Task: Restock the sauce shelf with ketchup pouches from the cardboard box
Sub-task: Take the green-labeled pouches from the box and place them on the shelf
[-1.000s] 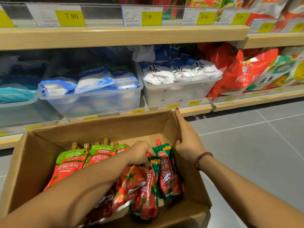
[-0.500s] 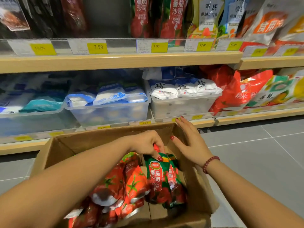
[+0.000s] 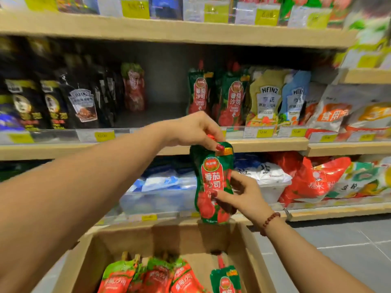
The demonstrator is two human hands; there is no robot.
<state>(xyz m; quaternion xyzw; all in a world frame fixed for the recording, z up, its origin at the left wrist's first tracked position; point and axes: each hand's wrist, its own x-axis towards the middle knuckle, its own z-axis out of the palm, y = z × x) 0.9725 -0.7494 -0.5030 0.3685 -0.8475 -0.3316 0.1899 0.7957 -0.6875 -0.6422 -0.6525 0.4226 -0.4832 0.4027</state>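
Observation:
A dark green and red ketchup pouch (image 3: 212, 182) hangs upright in the air above the cardboard box (image 3: 169, 237). My left hand (image 3: 194, 130) pinches its top by the red cap. My right hand (image 3: 243, 195) grips its lower right side. Several more ketchup pouches (image 3: 152, 278) lie in the box, and one dark green pouch (image 3: 225, 280) stands at the box's right. On the sauce shelf (image 3: 264, 143) behind, two matching green ketchup pouches (image 3: 215, 96) stand upright, with a bare gap (image 3: 165, 98) to their left.
Black Heinz pouches (image 3: 82, 104) fill the sauce shelf's left, yellow and blue Heinz pouches (image 3: 279, 96) its right. Below, clear bins hold white and blue bags (image 3: 262, 172); red bags (image 3: 313, 178) sit further right. Grey tiled floor (image 3: 338, 250) lies to the right of the box.
My left hand lifted a green ketchup pouch out of the box up to shelf height. My right hand left the box flap and took the pouch's side. The view tilted upward.

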